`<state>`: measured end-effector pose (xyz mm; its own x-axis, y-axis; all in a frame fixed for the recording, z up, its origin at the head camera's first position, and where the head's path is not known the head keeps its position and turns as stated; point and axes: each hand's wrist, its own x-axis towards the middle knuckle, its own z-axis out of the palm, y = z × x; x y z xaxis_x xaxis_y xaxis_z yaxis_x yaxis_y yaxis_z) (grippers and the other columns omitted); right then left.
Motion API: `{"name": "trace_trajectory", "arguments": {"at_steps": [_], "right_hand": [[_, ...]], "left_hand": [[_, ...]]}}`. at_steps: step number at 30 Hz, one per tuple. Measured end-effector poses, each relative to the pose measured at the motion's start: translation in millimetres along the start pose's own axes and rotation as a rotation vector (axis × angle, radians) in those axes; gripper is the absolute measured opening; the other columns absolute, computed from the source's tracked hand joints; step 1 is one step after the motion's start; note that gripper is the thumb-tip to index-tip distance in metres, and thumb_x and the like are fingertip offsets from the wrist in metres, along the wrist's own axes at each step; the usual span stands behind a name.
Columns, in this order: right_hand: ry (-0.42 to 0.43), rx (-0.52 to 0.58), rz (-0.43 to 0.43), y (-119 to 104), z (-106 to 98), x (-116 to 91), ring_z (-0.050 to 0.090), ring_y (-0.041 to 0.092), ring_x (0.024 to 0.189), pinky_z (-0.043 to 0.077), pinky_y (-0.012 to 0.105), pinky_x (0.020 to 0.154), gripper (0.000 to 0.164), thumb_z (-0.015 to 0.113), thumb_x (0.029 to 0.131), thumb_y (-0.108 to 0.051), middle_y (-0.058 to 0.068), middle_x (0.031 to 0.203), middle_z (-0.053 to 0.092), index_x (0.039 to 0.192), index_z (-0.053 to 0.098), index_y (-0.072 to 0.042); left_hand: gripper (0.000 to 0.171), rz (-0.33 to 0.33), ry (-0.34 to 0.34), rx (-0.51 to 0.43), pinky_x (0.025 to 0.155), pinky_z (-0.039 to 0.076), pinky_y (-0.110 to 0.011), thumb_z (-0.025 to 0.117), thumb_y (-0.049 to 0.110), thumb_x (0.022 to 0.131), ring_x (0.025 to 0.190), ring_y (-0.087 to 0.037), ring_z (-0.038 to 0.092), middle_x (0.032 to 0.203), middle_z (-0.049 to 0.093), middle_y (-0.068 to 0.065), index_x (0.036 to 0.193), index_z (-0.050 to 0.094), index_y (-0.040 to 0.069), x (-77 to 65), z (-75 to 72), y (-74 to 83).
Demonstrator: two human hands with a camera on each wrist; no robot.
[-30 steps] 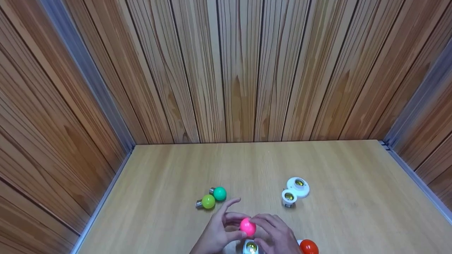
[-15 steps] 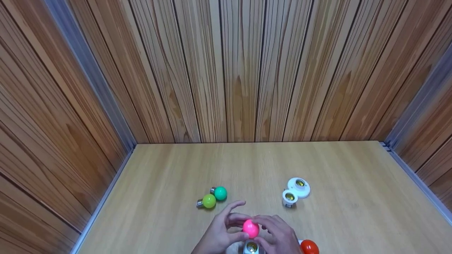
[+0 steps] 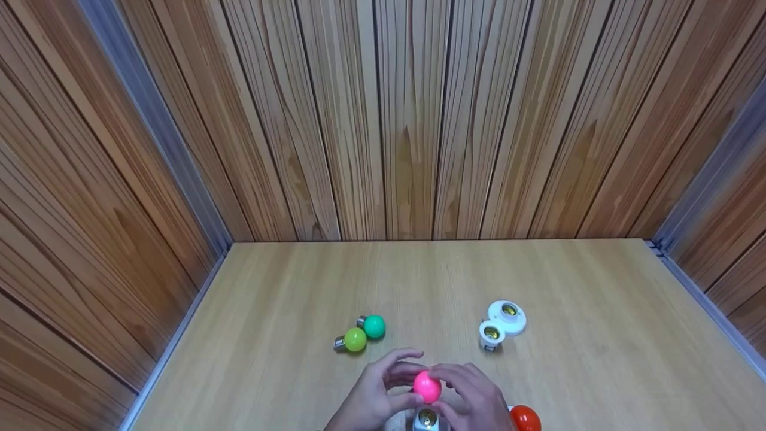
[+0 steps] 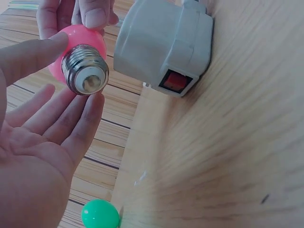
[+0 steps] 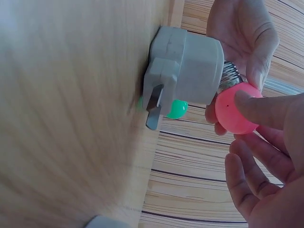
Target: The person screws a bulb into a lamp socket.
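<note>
A pink light bulb (image 3: 427, 387) with a silver screw base (image 4: 85, 66) is between both hands, tilted above a white lamp socket (image 3: 426, 418). My left hand (image 3: 378, 392) pinches the bulb from the left, thumb on its near side and fingers behind. From the right, the thumb and fingertips of my right hand (image 3: 476, 392) hold the same bulb. The socket stands on the table, its threaded opening up; a red switch (image 4: 175, 81) and metal plug prongs (image 5: 154, 107) show on its sides. In the right wrist view the screw base is close to the socket's rim; contact is unclear.
Left of the hands lie a yellow-green bulb (image 3: 355, 339) and a green bulb (image 3: 374, 326). Two white sockets, one small (image 3: 491, 336) and one round and flat (image 3: 514, 320), stand further back on the right. A red bulb (image 3: 525, 418) is beside my right hand.
The pink bulb has moved slightly right, together with both hands. My left forefinger, raised before, has come down. The other bulbs and sockets have stayed in place.
</note>
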<state>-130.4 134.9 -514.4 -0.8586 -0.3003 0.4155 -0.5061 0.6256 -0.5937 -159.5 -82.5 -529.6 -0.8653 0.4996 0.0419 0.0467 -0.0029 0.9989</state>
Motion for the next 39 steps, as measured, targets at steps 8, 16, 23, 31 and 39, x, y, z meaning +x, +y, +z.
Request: {"name": "trace_trajectory", "arguments": {"at_steps": [8, 16, 23, 31, 39], "right_hand": [[0.080, -0.036, -0.001, -5.1, -10.2, -1.9, 0.062, 0.001, 0.091, 0.057, 0.019, 0.077, 0.045, 0.087, 0.074, -0.029, -0.016, 0.111, 0.072, 0.115, 0.069, -0.026], [0.139, -0.061, -0.051, -1.0, -15.5, -8.5, 0.062, 0.003, 0.087, 0.057, 0.018, 0.075, 0.045, 0.089, 0.071, -0.030, -0.016, 0.107, 0.072, 0.112, 0.072, -0.024], [0.188, -0.090, -0.273, 7.1, -11.8, -12.3, 0.061, 0.002, 0.090, 0.049, 0.005, 0.081, 0.044, 0.088, 0.071, -0.023, -0.012, 0.106, 0.072, 0.112, 0.070, -0.022], [0.079, -0.118, -0.230, 2.6, -15.9, -17.7, 0.058, -0.001, 0.089, 0.052, 0.011, 0.075, 0.031, 0.080, 0.082, -0.028, -0.014, 0.108, 0.071, 0.111, 0.071, -0.024], [-0.018, -0.184, -0.194, -4.6, -17.6, -17.9, 0.057, -0.004, 0.089, 0.055, 0.015, 0.074, 0.030, 0.075, 0.086, -0.040, -0.017, 0.112, 0.070, 0.113, 0.072, -0.026]], "left_hand": [[0.064, -0.165, -0.039, 0.038, 0.106, 0.051, -0.035, 0.078, 0.033, 0.084, 0.120, -0.015, 0.064, 0.128, 0.068, 0.005, 0.140, 0.050, 0.023, -2.4, -5.5, -2.2], [0.059, -0.351, -0.107, 0.149, 0.108, 0.047, -0.040, 0.085, 0.037, 0.076, 0.112, -0.013, 0.059, 0.120, 0.066, 0.010, 0.129, 0.058, 0.030, -2.2, -6.6, -20.7], [0.040, -0.306, -0.107, 0.266, 0.093, 0.051, -0.030, 0.086, 0.035, 0.075, 0.099, -0.011, 0.060, 0.108, 0.066, 0.012, 0.111, 0.067, 0.032, -1.4, -3.1, -23.0], [0.034, -0.324, -0.108, 0.302, 0.093, 0.051, -0.030, 0.084, 0.034, 0.077, 0.096, -0.010, 0.060, 0.104, 0.067, 0.012, 0.107, 0.069, 0.029, -1.1, -0.9, -22.3], [0.034, -0.324, -0.108, 0.304, 0.091, 0.051, -0.028, 0.084, 0.033, 0.077, 0.095, -0.010, 0.060, 0.103, 0.068, 0.011, 0.108, 0.070, 0.028, -0.1, 0.0, -21.1]]}}
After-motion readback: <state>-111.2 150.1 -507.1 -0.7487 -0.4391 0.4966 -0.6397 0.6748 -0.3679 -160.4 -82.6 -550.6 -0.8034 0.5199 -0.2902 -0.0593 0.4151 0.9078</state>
